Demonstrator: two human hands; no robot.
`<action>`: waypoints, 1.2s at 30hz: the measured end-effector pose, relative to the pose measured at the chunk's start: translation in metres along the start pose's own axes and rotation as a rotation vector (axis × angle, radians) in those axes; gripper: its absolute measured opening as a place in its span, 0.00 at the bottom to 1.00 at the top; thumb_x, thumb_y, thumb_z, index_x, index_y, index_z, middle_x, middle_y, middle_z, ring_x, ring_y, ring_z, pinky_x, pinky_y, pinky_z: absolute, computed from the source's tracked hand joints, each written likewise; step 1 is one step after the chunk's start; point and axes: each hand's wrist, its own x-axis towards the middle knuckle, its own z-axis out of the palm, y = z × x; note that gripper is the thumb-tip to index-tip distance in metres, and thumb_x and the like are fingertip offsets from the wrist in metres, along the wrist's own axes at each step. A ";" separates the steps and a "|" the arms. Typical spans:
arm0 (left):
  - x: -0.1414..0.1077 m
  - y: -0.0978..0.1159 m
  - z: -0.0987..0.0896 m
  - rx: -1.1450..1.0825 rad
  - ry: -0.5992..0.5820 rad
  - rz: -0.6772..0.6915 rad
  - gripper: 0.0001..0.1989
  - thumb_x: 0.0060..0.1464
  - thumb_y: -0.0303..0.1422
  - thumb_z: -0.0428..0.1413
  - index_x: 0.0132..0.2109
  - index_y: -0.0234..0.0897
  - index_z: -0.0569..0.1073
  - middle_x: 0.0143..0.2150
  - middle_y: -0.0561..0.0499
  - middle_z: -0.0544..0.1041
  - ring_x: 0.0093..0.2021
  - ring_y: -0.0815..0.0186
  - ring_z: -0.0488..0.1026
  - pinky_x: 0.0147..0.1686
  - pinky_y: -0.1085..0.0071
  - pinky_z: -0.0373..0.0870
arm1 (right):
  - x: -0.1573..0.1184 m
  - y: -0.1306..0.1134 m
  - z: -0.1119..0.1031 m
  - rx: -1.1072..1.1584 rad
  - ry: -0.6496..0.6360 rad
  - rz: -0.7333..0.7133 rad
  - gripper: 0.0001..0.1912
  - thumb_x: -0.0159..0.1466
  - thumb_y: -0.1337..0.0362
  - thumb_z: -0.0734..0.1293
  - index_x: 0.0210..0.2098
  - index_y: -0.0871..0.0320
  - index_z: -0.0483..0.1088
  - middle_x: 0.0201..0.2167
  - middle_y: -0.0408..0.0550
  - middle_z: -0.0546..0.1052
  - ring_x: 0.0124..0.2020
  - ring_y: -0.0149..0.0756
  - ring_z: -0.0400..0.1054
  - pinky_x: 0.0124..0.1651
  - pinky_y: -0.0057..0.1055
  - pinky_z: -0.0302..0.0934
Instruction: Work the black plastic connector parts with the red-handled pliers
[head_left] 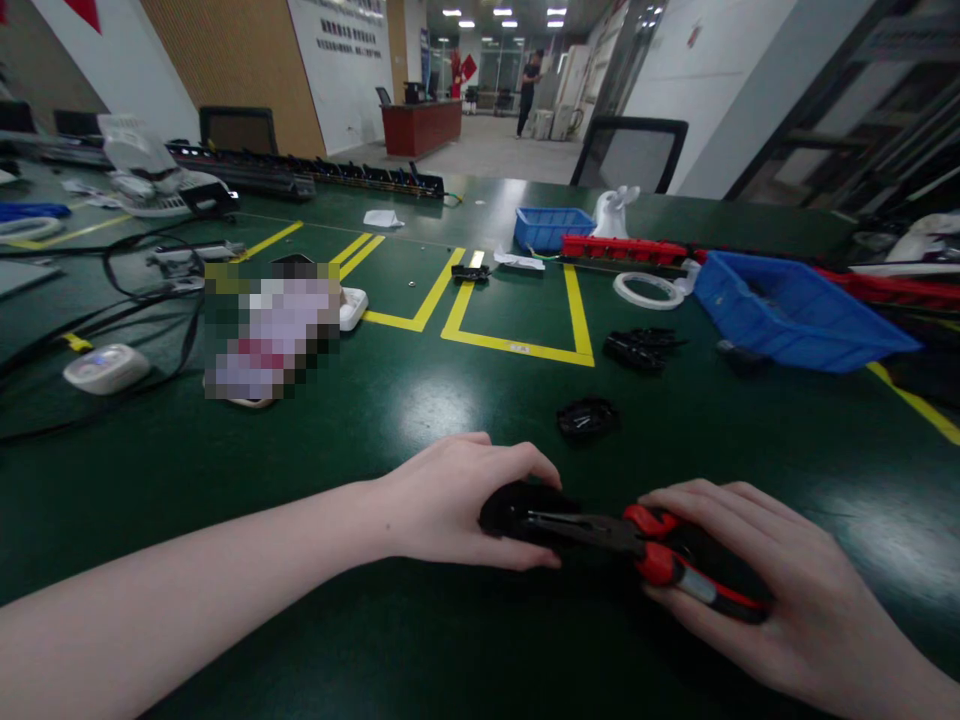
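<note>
My left hand (472, 505) is closed around a dark, rounded black part (504, 510), thumb and fingers on its opposite sides. My right hand (757, 570) grips long-nose pliers (660, 550) by their red and black handles. The pliers' narrow jaws point left and reach over the black part; whether they pinch something there is too dark to make out. Just beyond my left hand lies a small black piece (588, 418). Farther back is a cluster of black pieces (643, 347).
A blue bin (802, 310) stands at the right, a smaller blue bin (551, 228) farther back. Between them lie a red strip (630, 250) and a white tape roll (648, 290). At left are a blurred-out phone (274, 335), black cables (105, 300) and a white mouse-shaped device (106, 369).
</note>
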 end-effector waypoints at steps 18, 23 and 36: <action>-0.001 -0.003 -0.001 -0.099 -0.025 0.001 0.21 0.56 0.40 0.66 0.53 0.38 0.72 0.42 0.50 0.80 0.37 0.65 0.76 0.37 0.72 0.66 | -0.004 0.008 -0.002 -0.046 -0.029 -0.032 0.19 0.67 0.50 0.65 0.54 0.49 0.68 0.43 0.51 0.79 0.37 0.44 0.77 0.35 0.40 0.71; 0.000 -0.003 -0.001 -0.094 -0.034 0.001 0.21 0.56 0.41 0.66 0.52 0.38 0.72 0.41 0.51 0.80 0.37 0.65 0.76 0.37 0.72 0.66 | -0.003 0.015 -0.003 -0.063 -0.031 -0.099 0.21 0.65 0.53 0.66 0.56 0.50 0.68 0.43 0.52 0.79 0.37 0.45 0.77 0.33 0.40 0.72; 0.002 -0.002 -0.001 -0.033 -0.073 0.032 0.21 0.57 0.41 0.66 0.53 0.38 0.70 0.45 0.49 0.80 0.38 0.65 0.77 0.42 0.69 0.68 | -0.002 0.008 -0.002 -0.030 -0.017 -0.046 0.20 0.65 0.53 0.67 0.55 0.49 0.70 0.44 0.50 0.80 0.37 0.44 0.77 0.35 0.39 0.72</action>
